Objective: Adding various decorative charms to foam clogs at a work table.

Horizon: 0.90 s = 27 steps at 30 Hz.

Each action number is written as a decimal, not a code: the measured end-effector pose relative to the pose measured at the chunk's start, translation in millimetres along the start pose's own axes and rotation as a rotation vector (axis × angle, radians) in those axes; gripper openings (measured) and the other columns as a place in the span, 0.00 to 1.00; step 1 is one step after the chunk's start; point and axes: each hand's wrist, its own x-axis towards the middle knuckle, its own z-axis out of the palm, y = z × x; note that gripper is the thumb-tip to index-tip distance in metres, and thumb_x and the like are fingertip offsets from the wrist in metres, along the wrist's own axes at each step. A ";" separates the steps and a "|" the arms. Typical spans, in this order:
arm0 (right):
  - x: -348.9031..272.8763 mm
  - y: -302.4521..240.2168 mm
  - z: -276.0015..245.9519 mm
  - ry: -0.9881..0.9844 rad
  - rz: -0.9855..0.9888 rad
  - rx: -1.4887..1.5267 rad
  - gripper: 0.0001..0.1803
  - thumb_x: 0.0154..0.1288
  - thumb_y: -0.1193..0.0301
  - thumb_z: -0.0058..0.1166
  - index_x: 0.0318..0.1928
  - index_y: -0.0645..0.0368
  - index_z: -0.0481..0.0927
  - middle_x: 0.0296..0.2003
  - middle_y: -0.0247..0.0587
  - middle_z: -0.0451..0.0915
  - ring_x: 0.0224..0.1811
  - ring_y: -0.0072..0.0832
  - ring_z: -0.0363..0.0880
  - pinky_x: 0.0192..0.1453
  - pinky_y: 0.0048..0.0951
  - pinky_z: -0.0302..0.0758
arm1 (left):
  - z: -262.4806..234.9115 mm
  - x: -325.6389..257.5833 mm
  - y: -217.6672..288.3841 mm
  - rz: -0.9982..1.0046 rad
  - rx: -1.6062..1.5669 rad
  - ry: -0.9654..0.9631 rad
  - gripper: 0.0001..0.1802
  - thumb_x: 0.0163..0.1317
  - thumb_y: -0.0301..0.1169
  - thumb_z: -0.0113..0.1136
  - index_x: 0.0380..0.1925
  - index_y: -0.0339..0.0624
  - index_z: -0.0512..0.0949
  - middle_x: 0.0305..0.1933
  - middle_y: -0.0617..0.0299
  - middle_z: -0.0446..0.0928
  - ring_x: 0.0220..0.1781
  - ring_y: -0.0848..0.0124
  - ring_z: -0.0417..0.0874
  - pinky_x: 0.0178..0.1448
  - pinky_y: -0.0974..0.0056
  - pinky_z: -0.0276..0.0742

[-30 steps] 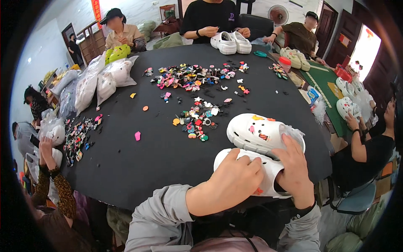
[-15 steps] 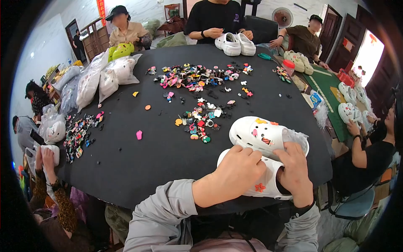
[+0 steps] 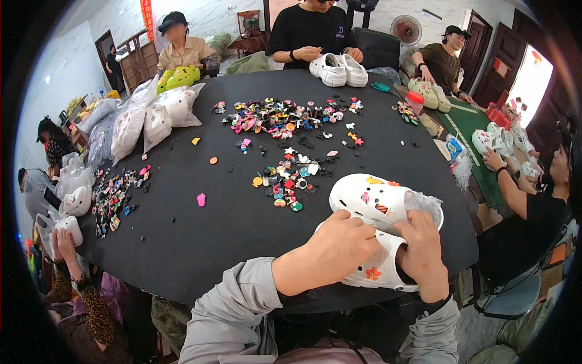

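White clog with starfish charm at the black table's near edge, right hand grasping its opening, left hand curled over its upper, any pinch hidden, second clog just beyond, loose charms toward the far edge.

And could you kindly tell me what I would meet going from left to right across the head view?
Co-worker's hands, left-side charm pile, pink charm, round orange charm, wearer's left hand, wearer's right hand, blue-grey chair.
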 end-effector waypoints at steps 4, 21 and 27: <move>-1.1 0.4 0.4 0.002 -0.001 0.000 0.22 0.33 0.85 0.58 0.37 0.61 0.80 0.41 0.48 0.73 0.45 0.49 0.73 0.44 0.43 0.73 | 11.0 0.5 -2.1 -0.068 -0.088 0.109 0.05 0.50 0.31 0.64 0.26 0.46 0.77 0.33 0.65 0.76 0.35 0.66 0.81 0.43 0.61 0.73; -0.9 3.1 -1.7 -0.013 -0.017 -0.008 0.21 0.34 0.76 0.67 0.36 0.61 0.82 0.43 0.46 0.74 0.48 0.46 0.73 0.49 0.44 0.73 | 20.4 -9.3 -196.3 -0.994 -0.204 0.283 0.10 0.58 0.36 0.62 0.34 0.42 0.85 0.34 0.51 0.84 0.36 0.57 0.85 0.41 0.58 0.79; 1.0 6.4 1.5 -0.049 -0.001 -0.002 0.18 0.36 0.75 0.67 0.33 0.61 0.80 0.41 0.47 0.73 0.46 0.46 0.73 0.47 0.45 0.72 | 60.8 -26.0 -264.4 -1.267 0.078 0.294 0.18 0.56 0.47 0.63 0.35 0.45 0.86 0.39 0.51 0.85 0.44 0.53 0.85 0.48 0.53 0.79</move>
